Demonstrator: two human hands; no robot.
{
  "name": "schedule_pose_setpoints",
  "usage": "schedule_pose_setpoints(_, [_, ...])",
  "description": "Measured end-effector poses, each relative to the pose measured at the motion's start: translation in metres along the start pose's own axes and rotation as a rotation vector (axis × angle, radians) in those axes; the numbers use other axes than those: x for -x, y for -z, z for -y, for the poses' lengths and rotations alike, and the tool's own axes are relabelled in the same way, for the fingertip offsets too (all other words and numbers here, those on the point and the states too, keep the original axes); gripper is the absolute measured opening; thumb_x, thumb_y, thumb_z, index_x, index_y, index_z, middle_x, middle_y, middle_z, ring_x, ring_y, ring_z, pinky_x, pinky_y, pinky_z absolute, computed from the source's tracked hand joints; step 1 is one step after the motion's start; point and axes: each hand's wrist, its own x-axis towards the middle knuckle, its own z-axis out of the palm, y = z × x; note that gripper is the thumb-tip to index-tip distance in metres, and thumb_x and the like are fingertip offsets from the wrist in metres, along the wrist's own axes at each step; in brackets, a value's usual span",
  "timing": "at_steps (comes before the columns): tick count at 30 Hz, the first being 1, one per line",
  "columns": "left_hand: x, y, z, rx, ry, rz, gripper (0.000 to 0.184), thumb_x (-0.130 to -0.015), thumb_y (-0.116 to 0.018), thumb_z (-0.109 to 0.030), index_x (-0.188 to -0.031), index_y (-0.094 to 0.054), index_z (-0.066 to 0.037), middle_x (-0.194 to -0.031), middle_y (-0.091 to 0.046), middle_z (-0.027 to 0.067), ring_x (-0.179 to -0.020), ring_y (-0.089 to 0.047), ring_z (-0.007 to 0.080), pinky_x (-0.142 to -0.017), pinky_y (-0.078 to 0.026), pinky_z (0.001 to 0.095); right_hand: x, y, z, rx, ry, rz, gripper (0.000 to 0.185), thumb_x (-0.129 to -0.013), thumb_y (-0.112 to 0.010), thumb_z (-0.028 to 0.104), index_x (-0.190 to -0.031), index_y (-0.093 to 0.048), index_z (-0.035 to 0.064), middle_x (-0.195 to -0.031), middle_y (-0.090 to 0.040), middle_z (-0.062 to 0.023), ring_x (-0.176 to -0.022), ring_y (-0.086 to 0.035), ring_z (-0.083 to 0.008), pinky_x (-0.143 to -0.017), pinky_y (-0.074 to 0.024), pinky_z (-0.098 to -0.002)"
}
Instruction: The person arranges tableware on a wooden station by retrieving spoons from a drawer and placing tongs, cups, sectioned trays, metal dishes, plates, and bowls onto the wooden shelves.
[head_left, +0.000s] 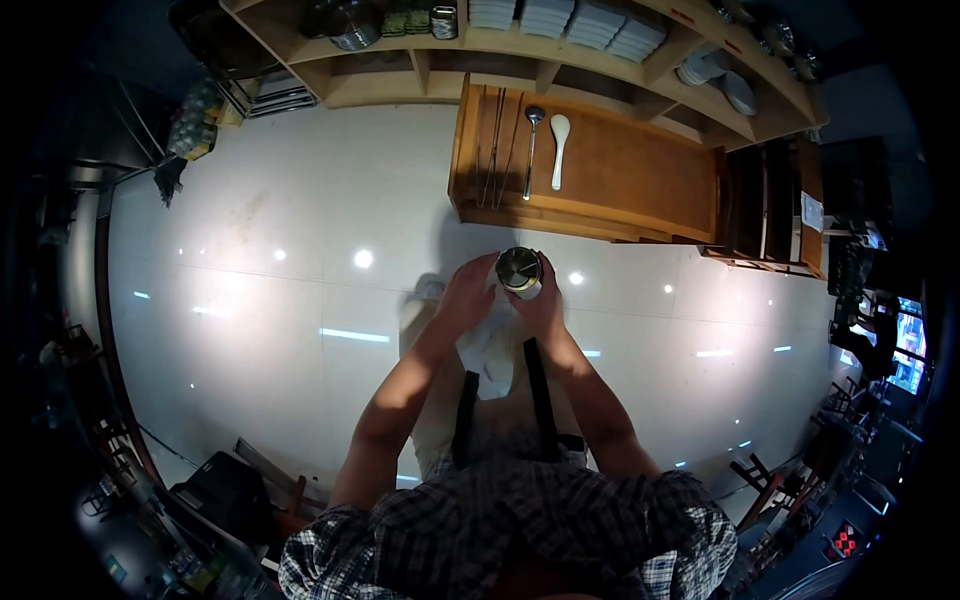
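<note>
A round container with a shiny metal top [519, 266] is held in front of my body, over the pale floor. My right hand [541, 304] wraps round its right side and lower part. My left hand [470, 292] is closed against its left side, fingertips near the rim. A pale band shows below the top, but whether it is a can or a jar I cannot make out. Beyond my hands, a wooden table [630, 185] bears a long-handled metal ladle [532, 150], a white spoon [559, 152] and long thin sticks [490, 150].
Wooden shelving [440, 68] runs along the far side, with stacked white dishes [590, 22], a metal pot [354, 25] and white bowls [703, 67]. Bagged goods [197, 120] sit at the far left. A dark box [222, 498] stands at lower left; chairs [765, 485] are at lower right.
</note>
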Motion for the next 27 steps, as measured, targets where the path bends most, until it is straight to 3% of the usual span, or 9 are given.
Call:
schedule_pose_setpoints(5, [-0.025,-0.055,0.080,0.063,0.002,-0.051,0.055,-0.076,-0.059,-0.005,-0.128,-0.042,-0.005,-0.122,-0.051,0.0186,-0.113,-0.050,0.0364,-0.096,-0.041,0.0405,-0.033,-0.042,-0.082,0.012,0.042,0.010,0.077,-0.063,-0.077,0.015,-0.130,-0.040,0.0025,-0.121,-0.054,-0.0179,-0.110,-0.054,-0.0307,-0.092,-0.0453,-0.0351])
schedule_pose_setpoints(8, [-0.044,-0.082,0.121,0.039,-0.129,-0.191,0.054,-0.076,-0.057,-0.004,-0.128,-0.042,-0.004,-0.121,-0.051,0.0197,-0.113,-0.050,0.0365,-0.096,-0.041,0.0405,-0.060,-0.065,-0.111,-0.025,0.175,-0.077,0.077,-0.063,-0.077,0.014,-0.129,-0.040,0.0023,-0.120,-0.054,-0.0186,-0.110,-0.055,-0.0313,-0.091,-0.0454,-0.0350])
schedule_pose_setpoints(14, [-0.081,-0.113,0.166,0.024,-0.201,-0.291,0.058,-0.076,-0.056,-0.001,-0.131,-0.038,-0.002,-0.123,-0.049,0.0237,-0.114,-0.049,0.0383,-0.096,-0.040,0.0406,-0.100,-0.095,-0.145,-0.172,0.167,-0.088,0.075,-0.065,-0.078,0.014,-0.128,-0.040,0.0003,-0.119,-0.053,-0.0206,-0.110,-0.055,-0.0325,-0.091,-0.0451,-0.0364])
schedule_pose_setpoints(16, [-0.087,-0.121,0.170,0.058,-0.253,-0.350,0.060,-0.075,-0.055,0.001,-0.132,-0.036,0.000,-0.125,-0.046,0.0252,-0.116,-0.047,0.0397,-0.096,-0.040,0.0411,-0.111,-0.102,-0.148,-0.050,0.178,-0.159,0.067,-0.066,-0.077,0.014,-0.122,-0.043,0.0004,-0.114,-0.055,-0.0188,-0.106,-0.056,-0.0327,-0.087,-0.0459,-0.0372])
schedule_pose_setpoints(20, [-0.112,-0.141,0.204,0.085,-0.451,-0.531,0.064,-0.073,-0.054,0.006,-0.133,-0.030,0.005,-0.128,-0.040,0.0293,-0.120,-0.041,0.0438,-0.098,-0.038,0.0423,-0.139,-0.113,-0.157,-0.095,0.177,-0.049,0.055,-0.065,-0.077,0.014,-0.109,-0.048,0.0000,-0.101,-0.057,-0.0187,-0.096,-0.058,-0.0335,-0.081,-0.0468,-0.0394])
schedule_pose_setpoints(21, [-0.110,-0.143,0.206,0.148,-0.279,-0.435,0.060,-0.076,-0.052,0.005,-0.132,-0.030,0.007,-0.129,-0.037,0.0314,-0.121,-0.038,0.0457,-0.100,-0.035,0.0430,-0.145,-0.119,-0.168,-0.053,0.328,-0.162,0.055,-0.064,-0.077,0.014,-0.110,-0.049,0.0003,-0.100,-0.058,-0.0193,-0.094,-0.058,-0.0345,-0.080,-0.0473,-0.0395])
schedule_pose_setpoints(22, [-0.112,-0.147,0.207,0.146,-0.280,-0.435,0.060,-0.076,-0.052,0.005,-0.132,-0.030,0.007,-0.129,-0.037,0.0314,-0.121,-0.038,0.0457,-0.100,-0.035,0.0430,-0.153,-0.125,-0.177,-0.011,0.479,-0.275,0.055,-0.064,-0.077,0.014,-0.111,-0.049,0.0006,-0.099,-0.058,-0.0199,-0.093,-0.059,-0.0355,-0.078,-0.0477,-0.0396])
schedule_pose_setpoints(24, [-0.117,-0.154,0.208,-0.121,-0.303,-0.478,0.058,-0.078,-0.050,0.001,-0.131,-0.029,0.009,-0.130,-0.035,0.0327,-0.120,-0.039,0.0460,-0.101,-0.034,0.0430,-0.168,-0.120,-0.177,-0.155,0.300,-0.117,0.060,-0.067,-0.075,0.014,-0.116,-0.045,-0.0031,-0.099,-0.061,-0.0230,-0.093,-0.060,-0.0389,-0.077,-0.0480,-0.0405])
schedule_pose_setpoints(27, [-0.122,-0.159,0.210,-0.094,-0.241,-0.481,0.055,-0.081,-0.049,-0.003,-0.131,-0.029,0.009,-0.131,-0.035,0.0308,-0.119,-0.040,0.0430,-0.100,-0.035,0.0408,-0.173,-0.116,-0.172,-0.144,0.292,-0.108,0.058,-0.070,-0.074,0.013,-0.117,-0.044,-0.0022,-0.102,-0.060,-0.0242,-0.097,-0.058,-0.0406,-0.079,-0.0471,-0.0402])
